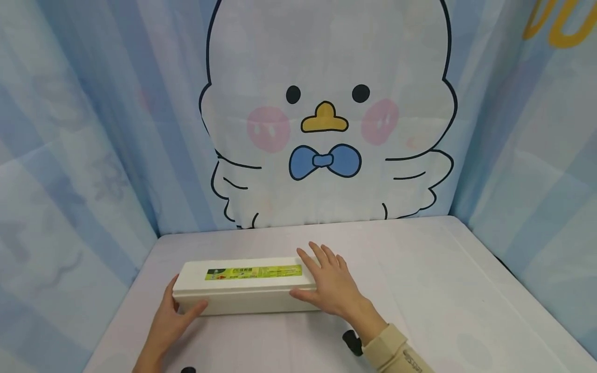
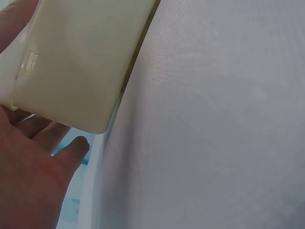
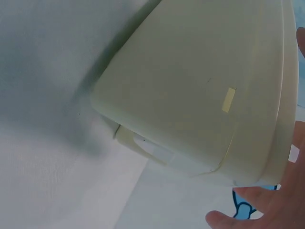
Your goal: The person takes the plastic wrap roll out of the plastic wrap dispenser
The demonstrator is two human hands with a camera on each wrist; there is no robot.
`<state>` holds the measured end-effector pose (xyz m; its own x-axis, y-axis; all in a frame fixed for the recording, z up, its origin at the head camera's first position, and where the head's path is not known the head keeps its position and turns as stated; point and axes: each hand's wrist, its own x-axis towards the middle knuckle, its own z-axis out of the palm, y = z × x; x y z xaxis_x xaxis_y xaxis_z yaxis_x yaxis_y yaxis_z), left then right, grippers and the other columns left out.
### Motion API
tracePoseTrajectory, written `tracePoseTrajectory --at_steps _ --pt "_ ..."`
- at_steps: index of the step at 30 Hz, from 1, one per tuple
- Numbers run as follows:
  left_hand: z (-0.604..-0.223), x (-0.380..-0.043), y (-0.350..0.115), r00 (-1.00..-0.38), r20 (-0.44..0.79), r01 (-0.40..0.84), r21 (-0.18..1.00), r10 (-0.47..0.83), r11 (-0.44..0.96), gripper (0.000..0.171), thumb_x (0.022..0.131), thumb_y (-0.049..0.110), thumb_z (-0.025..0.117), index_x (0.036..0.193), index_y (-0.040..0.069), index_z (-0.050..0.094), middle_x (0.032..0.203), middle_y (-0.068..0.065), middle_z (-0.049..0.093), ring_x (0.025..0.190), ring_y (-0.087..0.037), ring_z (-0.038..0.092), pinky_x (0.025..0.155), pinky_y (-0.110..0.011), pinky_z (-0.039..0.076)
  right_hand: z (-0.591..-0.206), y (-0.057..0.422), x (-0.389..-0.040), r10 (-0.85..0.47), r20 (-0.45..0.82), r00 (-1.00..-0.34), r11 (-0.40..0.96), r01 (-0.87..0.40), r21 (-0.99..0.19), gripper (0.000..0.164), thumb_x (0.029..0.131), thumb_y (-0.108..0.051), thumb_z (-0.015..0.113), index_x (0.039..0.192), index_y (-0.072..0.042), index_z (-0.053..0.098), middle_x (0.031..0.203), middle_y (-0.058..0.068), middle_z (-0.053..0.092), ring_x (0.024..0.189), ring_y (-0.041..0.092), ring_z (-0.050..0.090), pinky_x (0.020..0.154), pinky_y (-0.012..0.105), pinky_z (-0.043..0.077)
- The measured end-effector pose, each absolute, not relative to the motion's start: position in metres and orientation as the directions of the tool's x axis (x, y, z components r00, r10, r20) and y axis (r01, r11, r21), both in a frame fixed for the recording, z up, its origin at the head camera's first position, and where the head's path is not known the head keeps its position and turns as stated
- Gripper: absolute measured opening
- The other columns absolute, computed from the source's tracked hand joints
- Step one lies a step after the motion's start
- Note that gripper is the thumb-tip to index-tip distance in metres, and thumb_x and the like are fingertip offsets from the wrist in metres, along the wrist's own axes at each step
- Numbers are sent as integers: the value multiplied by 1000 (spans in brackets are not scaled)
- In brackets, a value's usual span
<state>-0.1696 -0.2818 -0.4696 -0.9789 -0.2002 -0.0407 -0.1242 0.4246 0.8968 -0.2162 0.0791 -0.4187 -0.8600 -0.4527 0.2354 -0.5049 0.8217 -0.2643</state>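
Note:
A long white lidded box (image 1: 247, 303) lies across the table, a yellow-green printed label (image 1: 254, 272) on its top. In the left wrist view, one end of the same box (image 2: 81, 62) shows. My left hand (image 1: 170, 316) holds the left end, thumb at the front and fingers round the far side. Over the right end is my right hand (image 1: 333, 285), its fingers straight and spread, the thumb by the front edge. The right wrist view shows the box's side (image 3: 190, 81) with that hand (image 3: 281, 191) beside the lid; contact is hard to tell.
A pale cloth covers the table (image 1: 448, 290). Behind it hangs a curtain (image 1: 326, 52) printed with a white bird, with blue-striped curtains (image 1: 70, 181) on both sides. A small black object (image 1: 352, 342) is near my right wrist, another (image 1: 188, 370) at the lower edge.

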Motion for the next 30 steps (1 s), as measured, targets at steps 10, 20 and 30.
tracePoseTrajectory --at_steps 10,20,30 --pt "-469 -173 -283 -973 -77 -165 891 -218 423 121 85 35 83 160 3 -6 163 -29 13 148 -46 18 117 -63 17 -420 77 -222 -462 177 -869 840 -493 -228 93 85 -72 64 159 -23 36 163 11 28 146 40 27 109 66 31" --pt "-474 -173 -284 -979 -51 -122 922 -197 368 117 85 27 84 160 -2 -2 159 -31 22 139 -43 33 114 -59 26 -421 72 -226 -481 174 -859 837 -509 -200 93 84 -72 64 158 -22 36 161 13 32 144 40 31 106 66 34" --pt "-476 -175 -282 -979 -52 -121 925 -196 359 118 85 27 85 160 -2 -1 159 -31 22 141 -45 32 114 -59 27 -422 70 -233 -483 98 -870 852 -493 -176 94 83 -74 64 158 -25 36 160 12 32 143 41 32 103 62 39"
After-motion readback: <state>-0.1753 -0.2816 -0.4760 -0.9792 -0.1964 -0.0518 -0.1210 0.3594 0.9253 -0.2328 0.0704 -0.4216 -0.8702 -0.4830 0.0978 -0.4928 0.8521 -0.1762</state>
